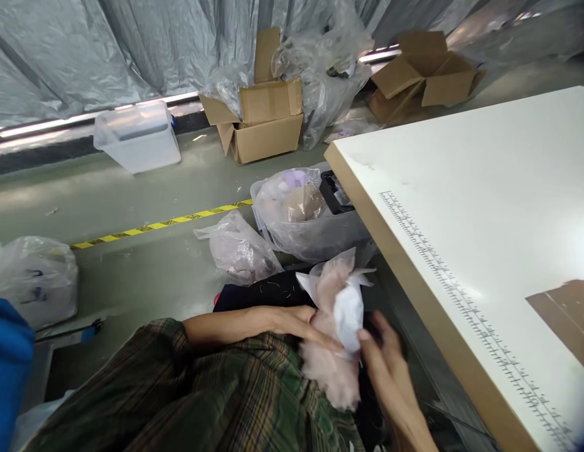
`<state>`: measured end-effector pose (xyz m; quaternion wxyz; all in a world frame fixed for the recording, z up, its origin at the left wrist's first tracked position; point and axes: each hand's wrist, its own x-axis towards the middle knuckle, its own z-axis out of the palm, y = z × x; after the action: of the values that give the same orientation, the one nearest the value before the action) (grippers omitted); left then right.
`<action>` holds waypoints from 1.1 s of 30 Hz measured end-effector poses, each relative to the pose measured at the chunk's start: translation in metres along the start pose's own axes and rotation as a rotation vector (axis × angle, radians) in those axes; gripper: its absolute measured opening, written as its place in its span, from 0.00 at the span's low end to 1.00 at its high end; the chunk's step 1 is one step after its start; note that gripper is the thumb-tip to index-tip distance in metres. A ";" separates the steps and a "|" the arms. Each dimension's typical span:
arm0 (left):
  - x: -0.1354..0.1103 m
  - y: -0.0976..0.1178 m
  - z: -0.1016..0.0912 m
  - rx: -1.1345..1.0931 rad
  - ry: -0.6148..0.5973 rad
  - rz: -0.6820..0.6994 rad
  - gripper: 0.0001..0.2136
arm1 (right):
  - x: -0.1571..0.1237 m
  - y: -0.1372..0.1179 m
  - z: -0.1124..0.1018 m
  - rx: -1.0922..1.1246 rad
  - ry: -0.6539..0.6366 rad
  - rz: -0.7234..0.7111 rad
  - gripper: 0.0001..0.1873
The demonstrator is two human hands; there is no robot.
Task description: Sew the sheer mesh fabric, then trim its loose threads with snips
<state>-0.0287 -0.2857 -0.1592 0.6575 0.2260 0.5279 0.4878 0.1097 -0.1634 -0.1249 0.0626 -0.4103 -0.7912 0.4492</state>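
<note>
My left hand (311, 326) is closed on a pale pink, gauzy fabric piece (332, 376) above my lap, its fingers stretched across the middle of it. A fluffy ruffled end hangs below the hand, and thin pointed sheer ends stick up above. On the front of the fabric lies a crumpled white piece (348, 314), cloth or paper, I cannot tell which. To the right, my right hand (389, 364) has its fingers apart, with one fingertip at the lower edge of the white piece. Some of its fingers are blurred and dark behind.
A white table (461, 150) with a printed ruler edge stands close on my right. Ahead on the floor are a bag-lined bin (311, 242), a plastic bag (242, 251), open cardboard boxes (268, 138) and a clear tub (141, 141). Another bagged bundle (37, 282) lies left.
</note>
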 end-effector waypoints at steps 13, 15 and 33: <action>0.027 -0.023 -0.108 0.962 0.521 0.043 0.10 | -0.040 0.058 -0.008 -0.214 -0.056 0.129 0.53; 0.031 -0.034 -0.129 1.047 0.522 -0.042 0.07 | -0.042 0.053 0.002 -0.232 -0.104 0.173 0.55; -0.098 -0.055 -0.243 1.035 1.309 -0.086 0.14 | -0.073 0.008 0.006 0.151 -0.123 0.012 0.50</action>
<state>-0.2259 -0.4482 -0.2404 0.0489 0.1501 0.9688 0.1911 0.1596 -0.2162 -0.1150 0.0417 -0.3807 -0.7550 0.5324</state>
